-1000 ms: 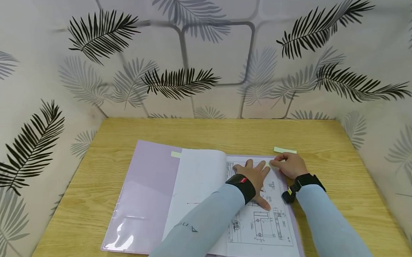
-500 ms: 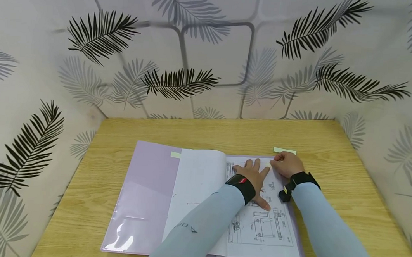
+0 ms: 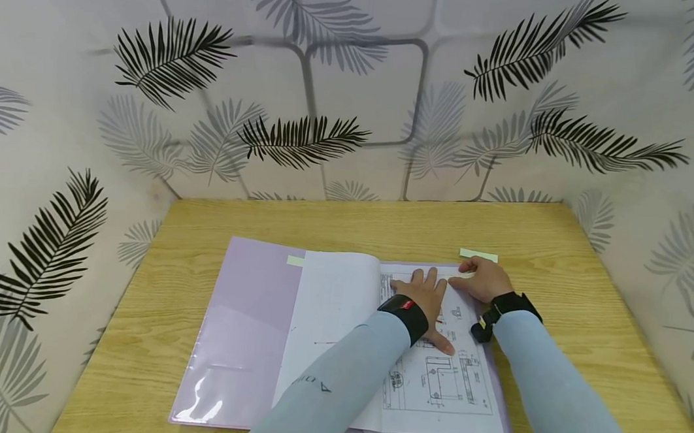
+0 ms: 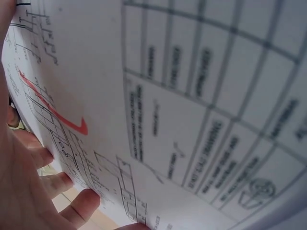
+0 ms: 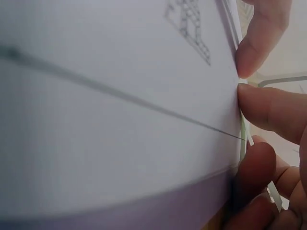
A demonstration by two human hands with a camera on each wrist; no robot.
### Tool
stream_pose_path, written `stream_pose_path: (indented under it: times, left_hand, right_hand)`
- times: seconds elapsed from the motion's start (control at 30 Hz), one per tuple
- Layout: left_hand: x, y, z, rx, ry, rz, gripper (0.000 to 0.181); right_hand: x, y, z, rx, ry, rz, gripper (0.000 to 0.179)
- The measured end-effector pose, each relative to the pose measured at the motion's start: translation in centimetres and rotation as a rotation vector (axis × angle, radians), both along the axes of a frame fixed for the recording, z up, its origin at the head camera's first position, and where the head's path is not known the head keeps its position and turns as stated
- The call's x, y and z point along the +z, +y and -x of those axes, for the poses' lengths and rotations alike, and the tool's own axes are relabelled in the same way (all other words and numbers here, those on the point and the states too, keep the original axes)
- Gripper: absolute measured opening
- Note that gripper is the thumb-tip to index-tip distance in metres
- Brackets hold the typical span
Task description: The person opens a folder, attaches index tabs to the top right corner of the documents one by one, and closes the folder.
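An open lilac folder [image 3: 234,341] lies on the table with a printed technical drawing sheet [image 3: 439,421] on its right side. My left hand [image 3: 421,302] rests spread on the drawing's upper part; the left wrist view shows its fingers [image 4: 81,208] near a red tick mark. At the sheet's upper right is my right hand [image 3: 485,279], its thumb pressing the paper and its index finger held apart from it. In the right wrist view, a thin pale-green sticky tab [image 5: 243,139] shows edge-on beside the right thumb [image 5: 268,108], mostly hidden.
A pale-green strip of sticky notes [image 3: 478,255] lies on the wooden table [image 3: 370,227] just beyond the right hand. Another pale-green tab [image 3: 295,261] sticks out from the turned pages [image 3: 330,307]. A leaf-patterned backdrop [image 3: 366,80] stands behind and beside the table.
My right thumb and index finger, close together at the sheet's top corner earlier, have parted, and the thumb has slid slightly left onto the page. My left hand has stayed almost still.
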State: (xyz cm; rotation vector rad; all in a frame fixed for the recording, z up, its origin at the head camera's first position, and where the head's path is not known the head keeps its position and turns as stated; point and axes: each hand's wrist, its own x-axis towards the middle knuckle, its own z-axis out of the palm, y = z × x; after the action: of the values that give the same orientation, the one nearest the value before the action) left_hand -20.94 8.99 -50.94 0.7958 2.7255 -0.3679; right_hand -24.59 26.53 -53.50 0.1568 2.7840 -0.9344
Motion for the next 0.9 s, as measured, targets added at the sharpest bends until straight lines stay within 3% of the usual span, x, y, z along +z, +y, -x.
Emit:
stream_pose_path:
  times: [0.33, 0.6, 0.9]
  left_hand:
    - [0.0, 0.0, 0.1, 0.009, 0.002, 0.012, 0.147]
    - [0.1, -0.1, 0.0, 0.013, -0.022, 0.006, 0.146]
    - [1.6, -0.7, -1.0, 0.002, 0.026, -0.047, 0.139]
  right_hand:
    - [0.3, 0.3, 0.1, -0.004, -0.082, 0.109, 0.033]
    - [0.2, -0.6, 0.0, -0.046, -0.021, -0.036, 0.047]
    - [-0.2, -0.4, 0.3, -0.012, -0.054, -0.047, 0.055]
